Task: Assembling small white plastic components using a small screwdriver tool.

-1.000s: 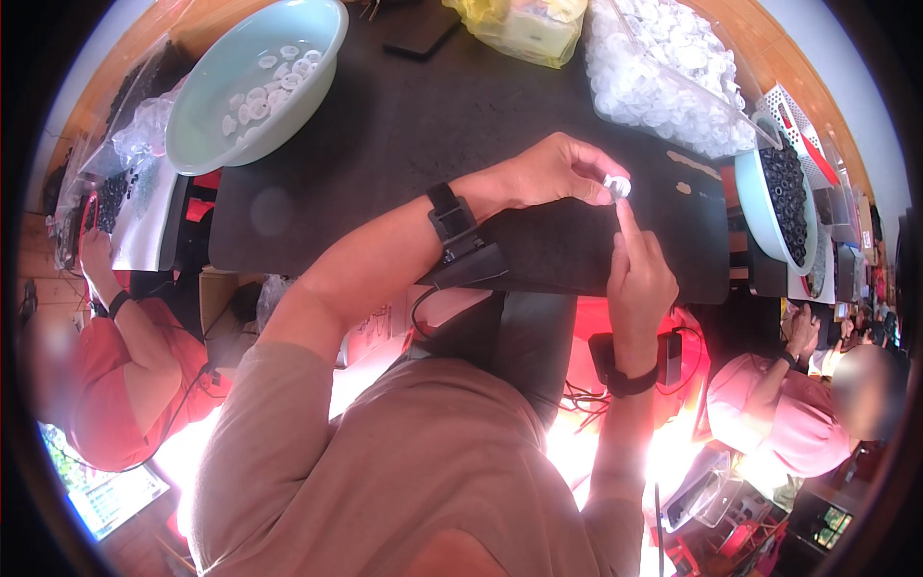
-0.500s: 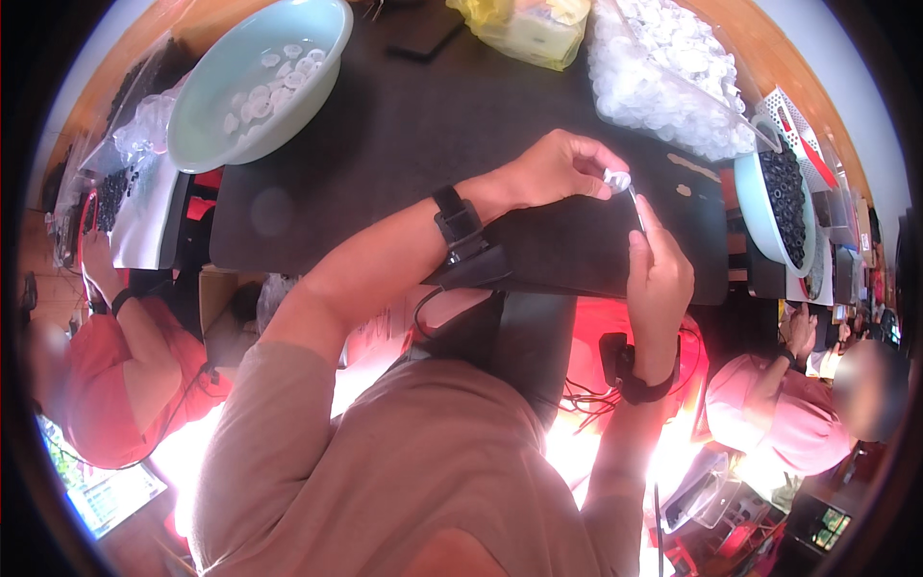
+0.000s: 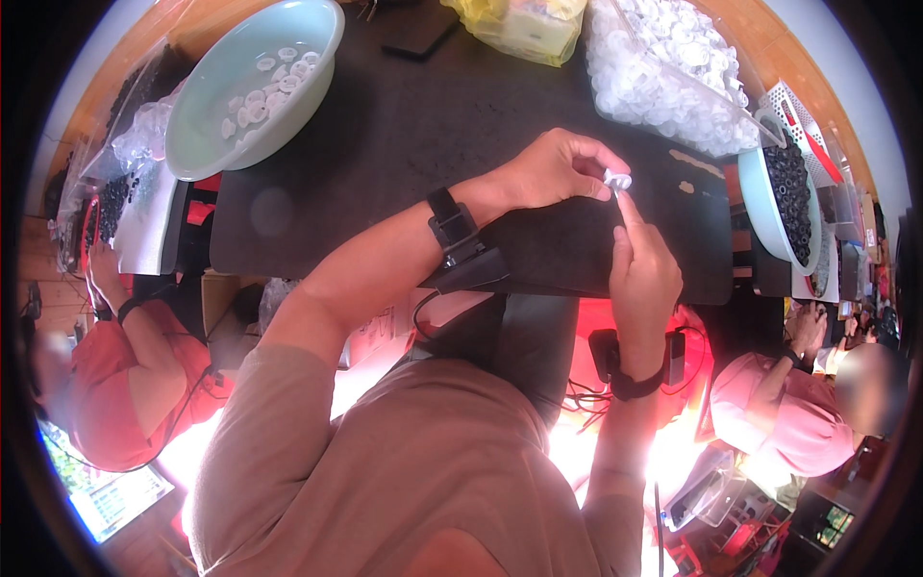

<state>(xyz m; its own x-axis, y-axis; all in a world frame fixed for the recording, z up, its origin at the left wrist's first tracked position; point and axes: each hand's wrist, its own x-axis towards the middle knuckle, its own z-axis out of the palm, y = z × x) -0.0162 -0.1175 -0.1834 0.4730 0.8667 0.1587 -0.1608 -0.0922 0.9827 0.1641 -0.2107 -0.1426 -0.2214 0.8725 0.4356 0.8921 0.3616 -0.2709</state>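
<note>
The left hand (image 3: 553, 171) is reaching over the dark table (image 3: 433, 115), and its thumb and index finger are pinching a small white piece (image 3: 618, 180). The piece is at the tips of these two fingers, on their right side, above the table surface. The right hand (image 3: 646, 264) is below the piece and a little to the right; its index finger is stretched upward, with the tip at the lower edge of the piece. The other fingers are folded, and I cannot tell whether they hold something. Each wrist carries a black strap with a device.

Farther out, beyond the hands, a clear bag (image 3: 663, 87) full of white pieces lies at the upper right, just beside a yellow bag (image 3: 519, 29). At the right edge, a pale blue bowl (image 3: 757, 207) contains black rings (image 3: 788, 197). Well apart, at the upper left, a pale green basin (image 3: 192, 139) holds some white round pieces (image 3: 258, 102).
</note>
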